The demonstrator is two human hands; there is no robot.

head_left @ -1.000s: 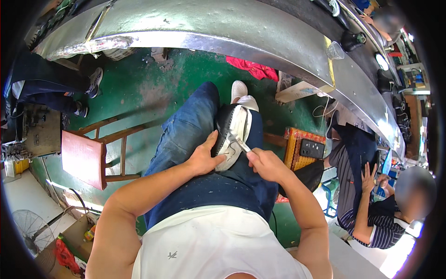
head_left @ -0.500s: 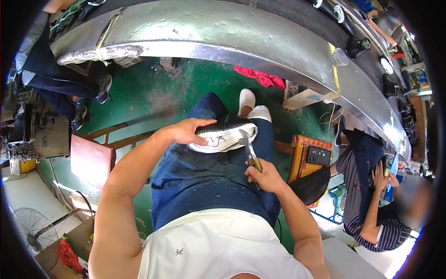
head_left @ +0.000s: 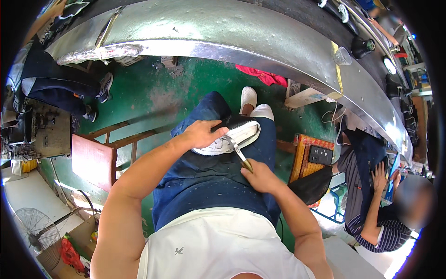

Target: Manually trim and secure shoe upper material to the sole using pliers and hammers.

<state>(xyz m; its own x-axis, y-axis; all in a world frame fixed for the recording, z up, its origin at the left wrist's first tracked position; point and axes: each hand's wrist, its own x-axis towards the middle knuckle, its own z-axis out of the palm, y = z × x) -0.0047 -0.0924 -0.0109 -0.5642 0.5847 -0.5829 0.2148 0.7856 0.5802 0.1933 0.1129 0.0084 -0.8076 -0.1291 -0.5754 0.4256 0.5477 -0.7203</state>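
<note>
Resting a black-and-white shoe (head_left: 246, 133) across the lap, turning its smooth white face upward and its black side away from the body. Spreading the left hand (head_left: 202, 135) over one end, pressing fingers and thumb onto it, covering part of the white. Curling the right hand (head_left: 261, 176) snugly around the brownish handle of a slim metal tool (head_left: 239, 152), bringing its curved head up to the white face; not managing to tell whether touching. Having just below dark blue cloth (head_left: 209, 197), creased and pale-flecked. Seeing rightward a woven orange seat (head_left: 301, 160), bearing a black phone (head_left: 320, 156), with a limp black pouch (head_left: 311, 185) blocking its near corner. Finding leftward a wooden stool (head_left: 93, 160) with a flat reddish-brown top. Facing a long, dented metal bench (head_left: 209, 28), with crumpled red cloth (head_left: 265, 76) below its edge. Wearing a white shirt (head_left: 218, 242) showing one small grey mark (head_left: 179, 251).
</note>
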